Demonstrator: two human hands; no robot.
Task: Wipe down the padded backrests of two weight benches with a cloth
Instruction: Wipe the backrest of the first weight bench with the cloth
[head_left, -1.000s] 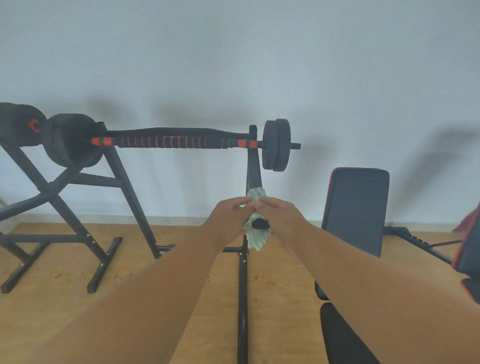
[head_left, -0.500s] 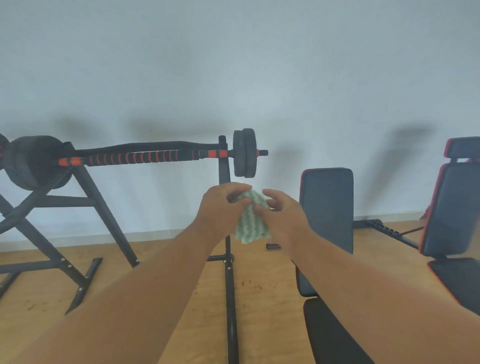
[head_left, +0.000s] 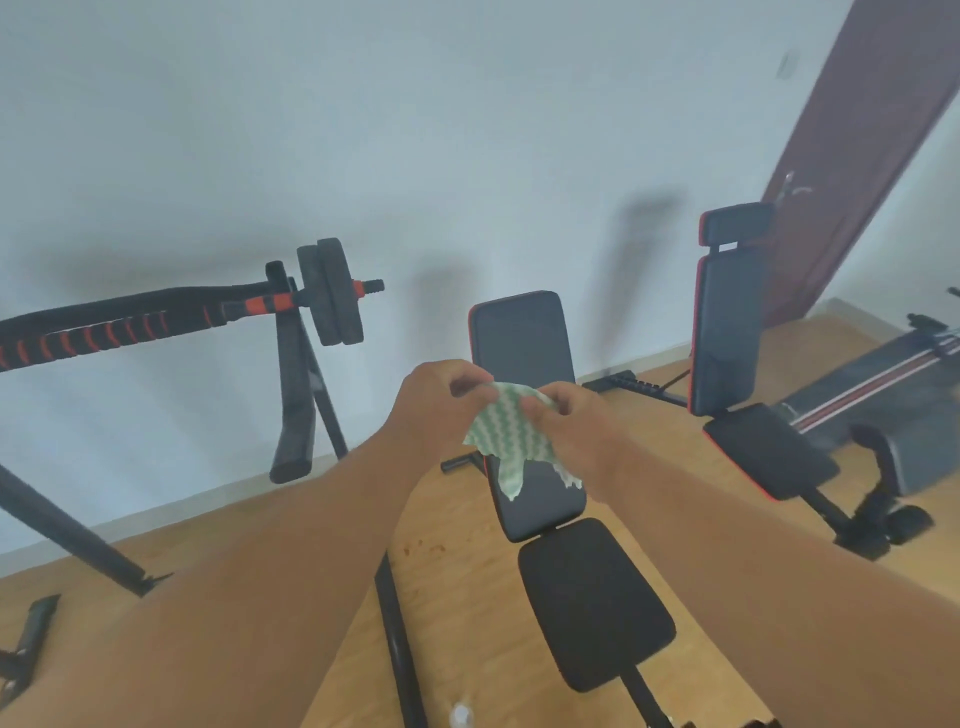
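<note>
- Barbell (head_left: 156, 319) with black and orange grip rests on a black rack (head_left: 293, 395) at the far left, its weight plates (head_left: 332, 291) at the rack's right end.
- Left hand (head_left: 431, 410) is raised in the middle of the view, fingers closed on the top left edge of the cloth (head_left: 511, 441).
- Cloth, white with green zigzags, hangs between both hands in the air, in front of the near backrest (head_left: 524, 338).
- Right hand (head_left: 576, 421) pinches the cloth's top right edge, fingers closed on it.
- Near backrest stands tilted up, black with red trim, its seat pad (head_left: 592, 597) below it on the wooden floor (head_left: 467, 597).
- Second backrest (head_left: 727, 327) stands upright further right, with a headrest (head_left: 735, 223) above it, near a dark red door (head_left: 852, 145).
</note>
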